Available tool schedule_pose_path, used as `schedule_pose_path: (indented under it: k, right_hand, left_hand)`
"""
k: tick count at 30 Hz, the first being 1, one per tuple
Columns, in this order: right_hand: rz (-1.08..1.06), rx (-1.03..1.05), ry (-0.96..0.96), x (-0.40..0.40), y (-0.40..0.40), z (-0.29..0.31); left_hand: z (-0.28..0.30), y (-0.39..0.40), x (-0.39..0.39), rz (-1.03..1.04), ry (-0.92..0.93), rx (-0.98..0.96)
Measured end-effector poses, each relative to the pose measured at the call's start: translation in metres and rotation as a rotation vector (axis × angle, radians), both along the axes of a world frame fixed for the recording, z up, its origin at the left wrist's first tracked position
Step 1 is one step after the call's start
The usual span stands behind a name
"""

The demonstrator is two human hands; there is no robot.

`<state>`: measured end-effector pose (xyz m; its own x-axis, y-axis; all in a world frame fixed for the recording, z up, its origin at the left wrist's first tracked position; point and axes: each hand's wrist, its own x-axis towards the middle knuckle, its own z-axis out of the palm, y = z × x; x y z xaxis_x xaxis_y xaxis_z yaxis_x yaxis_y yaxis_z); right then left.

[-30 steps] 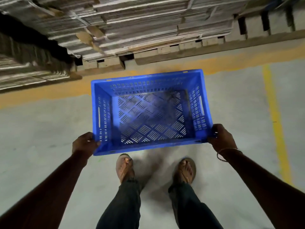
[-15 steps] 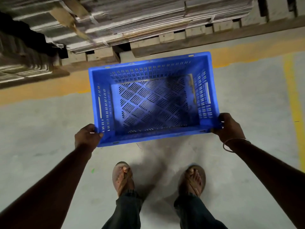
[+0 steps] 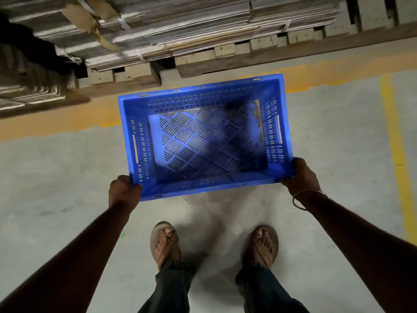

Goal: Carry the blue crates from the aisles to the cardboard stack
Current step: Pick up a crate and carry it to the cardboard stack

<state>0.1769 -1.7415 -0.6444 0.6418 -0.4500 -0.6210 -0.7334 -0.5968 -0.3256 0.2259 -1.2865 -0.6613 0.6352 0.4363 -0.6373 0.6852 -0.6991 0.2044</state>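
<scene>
An empty blue crate (image 3: 205, 136) is being held above the concrete floor (image 3: 56, 177), just short of the cardboard stack (image 3: 180, 26) on its wooden pallets (image 3: 135, 73). The left hand (image 3: 123, 190) and right hand (image 3: 301, 175) are each being kept clamped on a near corner of its rim. Setting down appears to be what is left; no other crates are being shown.

Crate (image 3: 204, 141) blue moulded plastic, slotted, scuffed, faint sheen; floor (image 3: 56, 172) matt grey concrete with worn yellow paint; cardboard stack (image 3: 180, 26) dull corrugated paper; pallet (image 3: 135, 73) rough bare wood; bangle (image 3: 302, 199) shiny metal.
</scene>
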Motion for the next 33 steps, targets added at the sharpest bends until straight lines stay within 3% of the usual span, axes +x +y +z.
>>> schedule_pose_path:
  k: [4, 7, 13, 17, 23, 33]
  right_hand:
    - [-0.06, 0.075, 0.072, 0.007, 0.012, 0.012]
    - [-0.061, 0.071, 0.11, 0.01, 0.017, 0.02]
    - [0.097, -0.016, -0.04, 0.015, 0.034, 0.051]
    - [0.194, 0.023, -0.067, 0.009, 0.037, 0.093]
    - [0.257, 0.053, -0.029, -0.005, 0.028, 0.206]
    - [0.339, 0.066, -0.005, -0.062, 0.018, 0.427]
  left_hand:
    - [0.015, -0.003, -0.003, 0.023, 0.056, -0.09]
    - [0.028, -0.006, -0.007, -0.096, 0.097, -0.129]
    - [0.059, -0.021, -0.032, -0.389, -0.026, -0.147]
    - [0.105, -0.04, -0.044, -0.439, -0.027, -0.157]
    - [0.208, -0.053, -0.051, -0.426, -0.046, -0.178]
    - [0.435, -0.102, -0.096, -0.417, -0.128, -0.268]
